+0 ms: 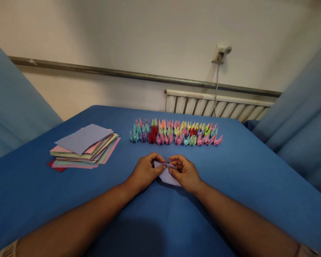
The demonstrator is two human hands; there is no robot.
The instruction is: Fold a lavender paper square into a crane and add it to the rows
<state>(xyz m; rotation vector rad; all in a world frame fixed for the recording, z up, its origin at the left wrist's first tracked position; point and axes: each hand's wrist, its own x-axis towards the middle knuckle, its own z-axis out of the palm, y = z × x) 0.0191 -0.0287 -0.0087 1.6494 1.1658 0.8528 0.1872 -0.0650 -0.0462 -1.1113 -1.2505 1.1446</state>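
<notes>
A folded sheet of lavender origami paper [169, 177] is held between my two hands, just above the blue tablecloth. My left hand [147, 169] pinches its upper left edge, thumb on the near face and fingers behind. On the other side my right hand [186, 172] grips the upper right part, its thumb pressed on the paper and its fingers curled. Both thumbs lie close together near the top edge. Beyond the hands stand rows of folded paper cranes [176, 134] in pink, red, green, yellow, blue and purple.
To the left lies an uneven stack of coloured paper [82, 151], a lavender sheet on top. The blue-covered table [243, 171] reaches toward a wall with a metal rail [123, 74], a radiator [224, 103] and a plugged-in socket [219, 54]. Blue curtains [305, 117] hang at both sides.
</notes>
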